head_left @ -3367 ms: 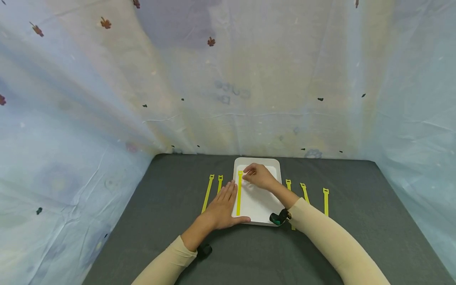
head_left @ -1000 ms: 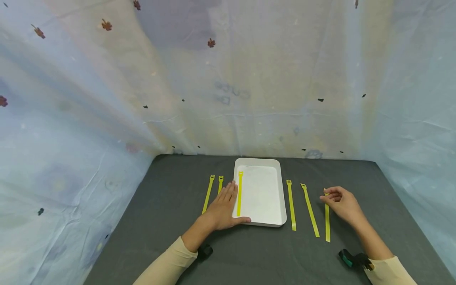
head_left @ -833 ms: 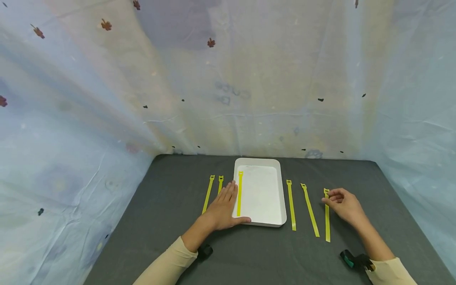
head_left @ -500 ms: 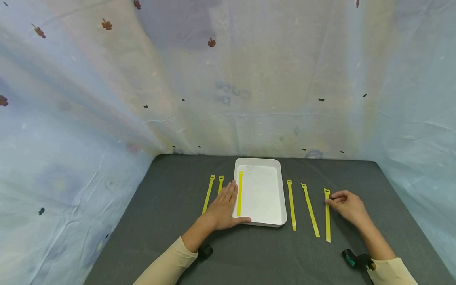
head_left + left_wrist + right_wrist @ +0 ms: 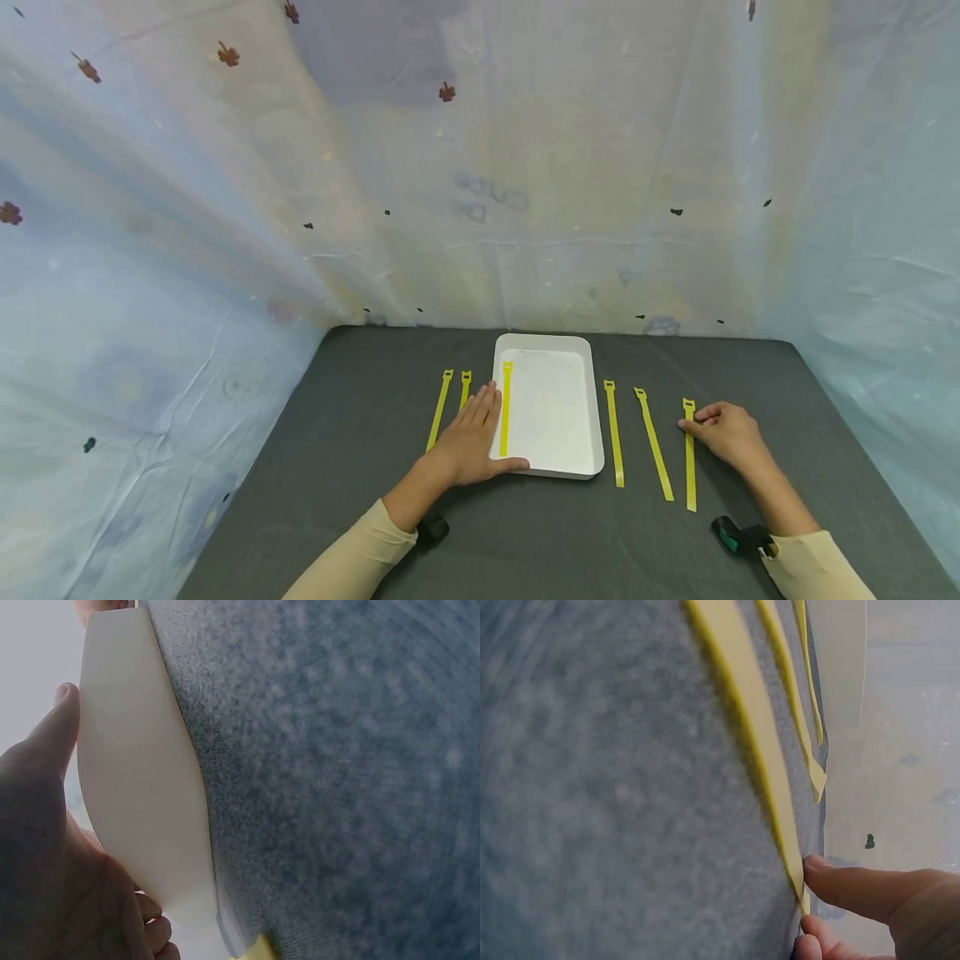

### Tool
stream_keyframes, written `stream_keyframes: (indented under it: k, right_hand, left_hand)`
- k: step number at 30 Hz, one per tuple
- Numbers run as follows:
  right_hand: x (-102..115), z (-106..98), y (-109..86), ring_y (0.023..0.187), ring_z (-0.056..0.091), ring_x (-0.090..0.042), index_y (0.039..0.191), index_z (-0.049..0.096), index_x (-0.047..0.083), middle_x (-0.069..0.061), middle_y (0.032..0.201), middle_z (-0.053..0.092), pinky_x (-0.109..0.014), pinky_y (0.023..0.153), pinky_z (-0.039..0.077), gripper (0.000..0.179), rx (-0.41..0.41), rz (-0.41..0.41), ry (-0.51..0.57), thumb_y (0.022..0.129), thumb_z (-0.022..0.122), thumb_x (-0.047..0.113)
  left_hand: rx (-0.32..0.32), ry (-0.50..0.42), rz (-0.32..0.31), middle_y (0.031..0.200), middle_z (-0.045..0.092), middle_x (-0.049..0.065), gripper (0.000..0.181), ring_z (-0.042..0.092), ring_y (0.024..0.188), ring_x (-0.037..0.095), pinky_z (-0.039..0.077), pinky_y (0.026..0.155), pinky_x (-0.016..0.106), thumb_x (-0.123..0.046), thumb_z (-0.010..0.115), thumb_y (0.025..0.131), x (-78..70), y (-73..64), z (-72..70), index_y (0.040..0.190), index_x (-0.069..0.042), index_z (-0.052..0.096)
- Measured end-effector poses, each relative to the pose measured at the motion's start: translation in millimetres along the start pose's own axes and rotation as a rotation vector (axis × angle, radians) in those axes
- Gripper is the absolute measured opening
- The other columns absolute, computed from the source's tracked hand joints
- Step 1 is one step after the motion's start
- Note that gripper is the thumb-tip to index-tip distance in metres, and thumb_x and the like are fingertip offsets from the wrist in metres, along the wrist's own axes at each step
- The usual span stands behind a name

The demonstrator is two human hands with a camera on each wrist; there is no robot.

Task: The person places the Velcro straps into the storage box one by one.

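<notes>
In the head view my left hand lies flat across the left side and near-left corner of a white tray, its fingers straight and the thumb along the near rim. One yellow cable strap with a slotted head lies inside the tray. My right hand is at the far right, its thumb and index finger pinching the rightmost yellow cable strap just below its slotted head. That strap lies along the dark cloth, with thumb and finger at either edge of it in the right wrist view.
Two more yellow straps, a middle strap and an inner strap, lie right of the tray. To its left are an outer strap and another strap partly hidden by my left hand. A patterned curtain stands behind the dark table.
My right hand has left the tray's strap and gone right to the rightmost strap, where its thumb and finger have closed in below the head. My left hand has stayed on the tray.
</notes>
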State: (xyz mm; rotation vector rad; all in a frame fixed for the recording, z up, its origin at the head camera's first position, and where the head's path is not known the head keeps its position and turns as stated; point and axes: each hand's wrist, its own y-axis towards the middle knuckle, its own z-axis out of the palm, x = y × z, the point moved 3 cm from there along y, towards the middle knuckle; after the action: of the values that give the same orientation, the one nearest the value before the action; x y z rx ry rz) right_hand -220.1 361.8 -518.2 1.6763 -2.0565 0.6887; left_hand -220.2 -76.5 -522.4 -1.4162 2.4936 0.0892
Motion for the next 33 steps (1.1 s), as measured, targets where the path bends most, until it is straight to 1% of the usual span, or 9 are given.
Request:
stream_keyframes:
  k: [5,14,21,28,33]
  right_hand:
    - [1.7,0.4,-0.6,0.074,0.06,-0.024,0.107,0.069,-0.008,-0.014,0.087,0.068,-0.035,0.062,0.046,0.037,0.006,0.006,-0.002,0.099,0.078,0.026]
    - [3.7,0.4,0.5,0.075,0.061,-0.025,0.106,0.068,-0.009,-0.016,0.089,0.068,-0.037,0.062,0.048,0.036,0.032,-0.011,0.001,0.101,0.077,0.025]
    - [9.8,0.5,1.4,0.076,0.061,-0.025,0.103,0.067,-0.006,-0.015,0.088,0.067,-0.039,0.064,0.05,0.028,0.039,-0.016,0.01,0.1,0.077,0.02]
    - [13.0,1.3,3.0,0.075,0.057,-0.025,0.098,0.061,0.0,-0.012,0.086,0.063,-0.037,0.064,0.046,0.02,0.061,-0.02,0.023,0.101,0.075,0.014]
    - [14.4,0.6,4.5,0.076,0.057,-0.026,0.097,0.06,0.0,-0.011,0.086,0.063,-0.036,0.064,0.045,0.018,0.068,-0.03,0.024,0.101,0.075,0.011]
  left_hand:
    - [-0.001,0.008,-0.001,0.181,-0.001,0.015,0.129,0.0,0.167,0.029,0.011,0.135,0.045,-0.087,0.056,0.09,0.0,-0.3,1.7,0.171,0.0,0.008]
    - [-0.004,0.004,0.0,0.181,0.0,0.015,0.129,0.002,0.167,0.03,0.012,0.135,0.046,-0.087,0.057,0.09,0.1,0.5,0.6,0.171,0.0,0.008]
    - [-0.004,0.025,-0.006,0.181,0.0,0.016,0.13,0.001,0.167,0.029,0.012,0.135,0.045,-0.089,0.056,0.089,1.4,1.7,2.2,0.171,0.0,0.009]
    - [-0.005,0.019,-0.013,0.181,-0.001,0.014,0.131,0.0,0.167,0.028,0.012,0.135,0.045,-0.09,0.055,0.088,1.9,2.4,3.5,0.172,-0.001,0.008]
    - [0.0,0.015,-0.013,0.181,-0.001,0.014,0.13,0.0,0.167,0.028,0.012,0.135,0.045,-0.089,0.055,0.089,1.1,1.9,2.9,0.172,-0.001,0.007]
